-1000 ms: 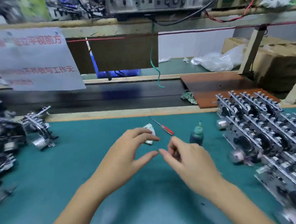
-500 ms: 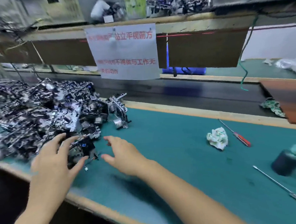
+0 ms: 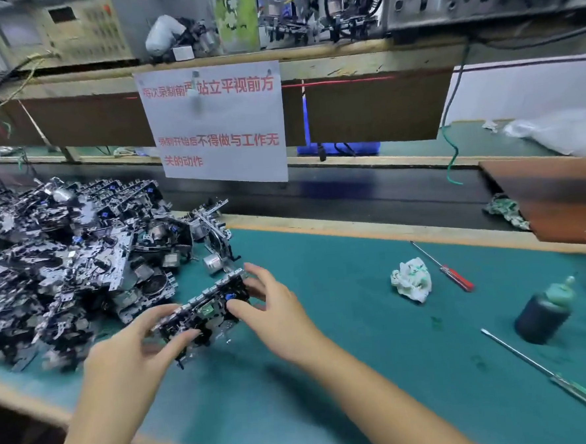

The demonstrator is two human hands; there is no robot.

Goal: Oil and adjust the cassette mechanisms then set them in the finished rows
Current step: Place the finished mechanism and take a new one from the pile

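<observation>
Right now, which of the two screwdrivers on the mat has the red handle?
The short screwdriver beside the crumpled rag; the long screwdriver nearer the front edge has a green handle.

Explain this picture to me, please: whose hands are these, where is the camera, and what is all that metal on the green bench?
There is no robot here. A person wears a wide-angle camera on the head, so you look forward and down at their own two arms. The left hand and the right hand together hold one cassette mechanism, a small frame of metal and black parts, just above the green mat. To the left lies a big pile of mechanisms. To the right, on the mat, lie a crumpled rag, a red-handled screwdriver, a dark oil bottle with a green tip and a long green-handled screwdriver. A paper sign with red writing hangs from the shelf above. The picture is somewhat blurred from movement.
</observation>
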